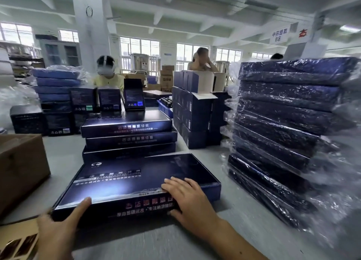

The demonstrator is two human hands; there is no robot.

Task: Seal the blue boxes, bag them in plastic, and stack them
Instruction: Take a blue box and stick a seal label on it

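A flat dark blue box (pixel 127 183) with white lettering lies on the grey table right in front of me. My left hand (pixel 60 226) grips its near left corner, thumb up along the front edge. My right hand (pixel 187 197) lies on the near right part of the lid, fingers spread flat over the top edge and thumb against the front face. Behind it stand three more unbagged blue boxes in a stack (pixel 129 136). At the right rises a tall stack of blue boxes wrapped in clear plastic (pixel 283 132).
A brown carton (pixel 21 165) stands at the left, with a sheet of gold stickers (pixel 17 244) at the bottom left corner. Smaller blue cartons (pixel 193 117) and upright boxes (pixel 109 99) crowd the far table. Two people sit behind them.
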